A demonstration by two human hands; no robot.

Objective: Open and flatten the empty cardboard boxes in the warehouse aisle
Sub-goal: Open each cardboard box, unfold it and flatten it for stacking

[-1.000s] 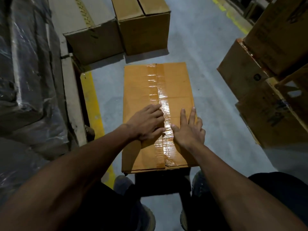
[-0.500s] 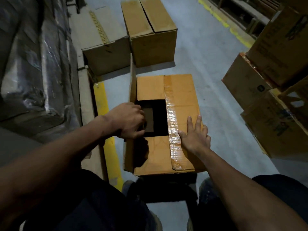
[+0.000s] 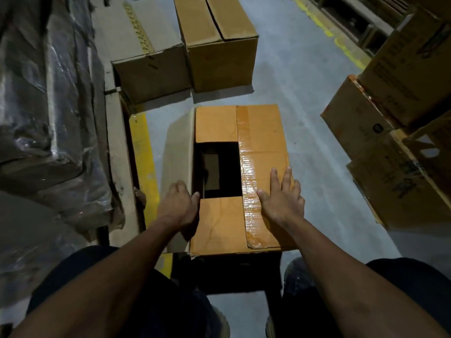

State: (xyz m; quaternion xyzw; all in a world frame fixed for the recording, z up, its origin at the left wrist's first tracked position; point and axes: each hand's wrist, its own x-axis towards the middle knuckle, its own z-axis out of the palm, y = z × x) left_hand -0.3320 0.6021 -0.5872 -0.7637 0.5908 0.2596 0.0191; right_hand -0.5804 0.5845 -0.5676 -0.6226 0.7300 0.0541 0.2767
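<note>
An orange-brown cardboard box (image 3: 219, 225) stands on the grey floor right in front of my legs. Its left top flap (image 3: 177, 152) is folded outward to the left, baring a dark opening (image 3: 219, 167) between the two short inner flaps. The right top flap (image 3: 263, 142) lies flat with shiny tape along its inner edge. My left hand (image 3: 179, 204) rests on the opened left flap at the box's left rim, thumb at the opening's near corner. My right hand (image 3: 280, 198) lies flat, fingers spread, on the right flap.
Two closed cardboard boxes (image 3: 214, 42) (image 3: 144, 57) stand just beyond the box. Stacked boxes (image 3: 402, 118) lean at the right. A plastic-wrapped pallet load (image 3: 48, 106) fills the left, with a yellow floor line (image 3: 144, 147) beside it. Bare grey floor (image 3: 305, 93) runs past on the right.
The left top flap went from taped flat to upright, then folded fully outward to the left. My left hand swung it open and now rests on it. My right hand stayed flat on the right flap.
</note>
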